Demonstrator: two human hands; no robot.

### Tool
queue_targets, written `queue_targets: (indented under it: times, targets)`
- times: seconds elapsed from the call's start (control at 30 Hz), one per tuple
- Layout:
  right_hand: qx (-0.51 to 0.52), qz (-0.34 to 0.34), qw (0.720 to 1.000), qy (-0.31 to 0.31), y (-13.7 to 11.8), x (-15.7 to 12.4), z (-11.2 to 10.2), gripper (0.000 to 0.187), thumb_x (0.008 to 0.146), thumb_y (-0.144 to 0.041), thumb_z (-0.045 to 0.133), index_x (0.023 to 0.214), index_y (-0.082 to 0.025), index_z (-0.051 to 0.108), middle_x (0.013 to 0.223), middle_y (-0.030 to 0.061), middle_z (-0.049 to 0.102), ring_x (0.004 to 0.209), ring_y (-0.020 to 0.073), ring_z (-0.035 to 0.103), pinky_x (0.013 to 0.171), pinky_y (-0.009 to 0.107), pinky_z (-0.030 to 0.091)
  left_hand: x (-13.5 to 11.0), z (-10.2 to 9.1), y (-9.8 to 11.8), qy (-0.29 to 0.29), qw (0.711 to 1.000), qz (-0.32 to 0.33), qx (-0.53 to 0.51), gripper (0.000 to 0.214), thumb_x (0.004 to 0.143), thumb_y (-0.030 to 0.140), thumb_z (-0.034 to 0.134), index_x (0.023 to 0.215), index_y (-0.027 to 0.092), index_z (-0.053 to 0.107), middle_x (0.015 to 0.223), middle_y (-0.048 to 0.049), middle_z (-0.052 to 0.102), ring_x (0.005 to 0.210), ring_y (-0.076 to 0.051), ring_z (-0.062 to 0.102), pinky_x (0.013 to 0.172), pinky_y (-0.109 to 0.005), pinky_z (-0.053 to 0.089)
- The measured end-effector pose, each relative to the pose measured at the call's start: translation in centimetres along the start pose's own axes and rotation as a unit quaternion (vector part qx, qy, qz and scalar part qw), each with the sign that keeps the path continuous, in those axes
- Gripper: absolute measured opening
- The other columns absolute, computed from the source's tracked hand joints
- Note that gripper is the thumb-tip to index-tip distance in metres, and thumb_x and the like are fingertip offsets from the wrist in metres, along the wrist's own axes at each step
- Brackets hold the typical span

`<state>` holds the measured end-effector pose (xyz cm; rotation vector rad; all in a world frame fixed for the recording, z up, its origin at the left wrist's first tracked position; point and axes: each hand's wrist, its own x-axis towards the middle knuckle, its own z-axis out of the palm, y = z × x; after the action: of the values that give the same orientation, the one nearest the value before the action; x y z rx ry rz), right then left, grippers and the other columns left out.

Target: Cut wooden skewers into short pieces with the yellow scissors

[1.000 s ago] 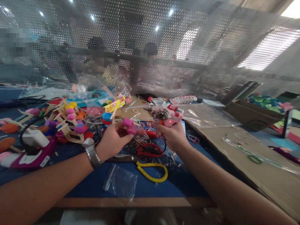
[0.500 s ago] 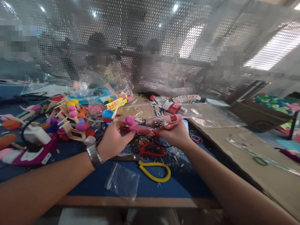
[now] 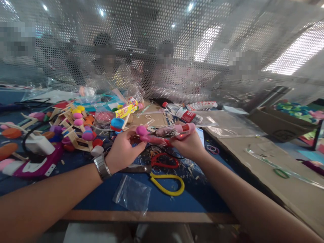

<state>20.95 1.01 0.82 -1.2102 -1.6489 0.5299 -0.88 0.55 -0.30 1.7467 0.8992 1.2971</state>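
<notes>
**A:** What does the left hand hold?

**B:** The left hand (image 3: 124, 150), with a wristwatch (image 3: 102, 167) on it, has its grip pinched shut on a pink pom-pom piece (image 3: 141, 131). Thumb and fingers close on the part under the ball. The piece is held in the air above the middle of the blue table (image 3: 101, 199).

**A:** And the right hand?

**B:** The right hand (image 3: 189, 145) has its grip clamped round the body of a pink glue gun (image 3: 184, 129). A small red light glows on the gun near the fingers. The nozzle points toward 9 o'clock, straight at the pom-pom piece. The tip seems to touch it, but the spot is blurred and I cannot be sure.

**A:** What lies under the hands?

**B:** At 6 o'clock from them are red-handled scissors (image 3: 164, 162). Yellow-handled scissors (image 3: 168, 184) lie just beside those, closer to the table's near edge. A small clear bag (image 3: 133, 195) lies flat at 8 o'clock from the yellow handles.

**A:** And farther out?

**B:** At 9 to 10 o'clock from the left hand stand wooden stick frames (image 3: 73, 130) tipped with coloured pom-poms, and a white charger (image 3: 37, 145) sits near them. A water bottle (image 3: 183, 114) lies on its side at 12 o'clock. A cardboard sheet (image 3: 265, 158) covers the table at 3 o'clock, and an open cardboard box (image 3: 275, 121) sits at 2 o'clock. A perforated screen (image 3: 162, 50) rises behind everything.
</notes>
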Motion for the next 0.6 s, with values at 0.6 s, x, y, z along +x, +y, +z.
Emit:
queue_targets:
  times: [0.6]
  targets:
    - [-0.053,-0.033,0.998,-0.006,0.70,-0.03,-0.01,0.007,0.061,-0.022,0.053,0.065,-0.023,0.048,0.060,-0.0008,0.058,0.056,0.0163,0.054,0.052,0.029,0.041,-0.01,-0.11,-0.47,-0.007,0.999,0.036,0.029,0.034,0.078,0.016,0.068,0.112,0.015,0.067,0.124,-0.0124,0.070,0.110,-0.023,0.069,0.092,-0.035,0.060]
